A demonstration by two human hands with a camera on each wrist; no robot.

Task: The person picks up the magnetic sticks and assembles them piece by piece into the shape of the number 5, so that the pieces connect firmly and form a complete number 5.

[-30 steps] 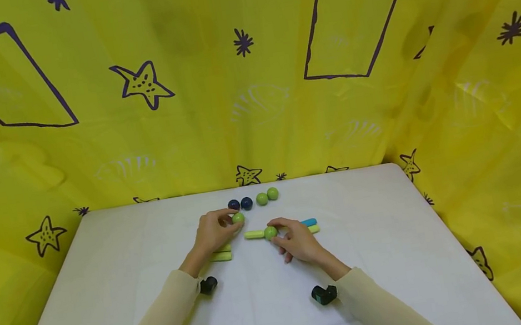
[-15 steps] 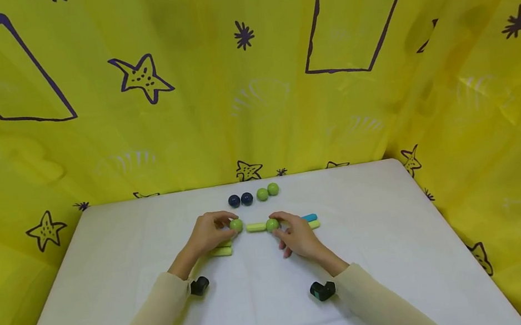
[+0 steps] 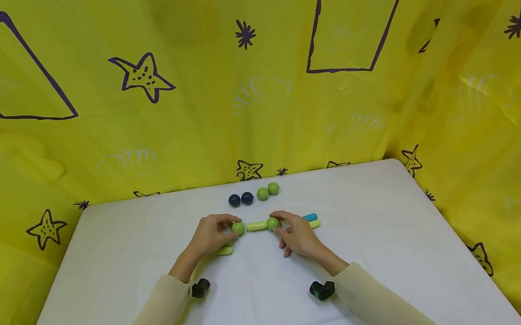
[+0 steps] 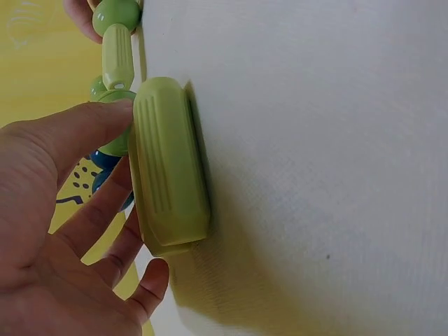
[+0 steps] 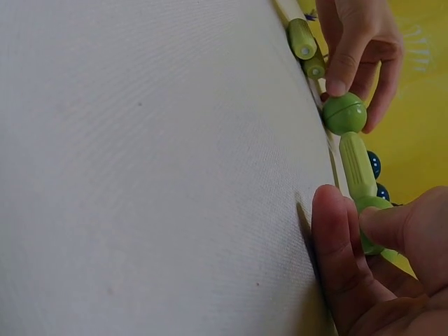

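Observation:
My left hand (image 3: 211, 234) pinches a green ball (image 3: 238, 228) between thumb and fingers. Just right of that ball lies a short yellow-green rod (image 3: 256, 226), in line with it and with a slight gap in the head view. At the rod's right end sits another green ball (image 3: 273, 223), pinched by my right hand (image 3: 299, 237). In the left wrist view, the rod's (image 4: 117, 59) near end shows a small pale spot and faces the ball (image 4: 115, 140), partly hidden by my thumb. The right wrist view shows ball (image 5: 345, 114), rod and ball in one row.
Beyond my hands stand two navy balls (image 3: 241, 199) and two green balls (image 3: 267, 191). Yellow-green rods (image 4: 168, 161) lie beside my left hand, partly covered by it. A blue rod (image 3: 310, 217) and a yellow-green rod (image 3: 314, 224) lie behind my right hand. Yellow curtains border the white table (image 3: 381, 257).
My left hand has brought its green ball away from the navy balls and toward me, into line with the rod's left end. My right hand keeps its hold, nearly still.

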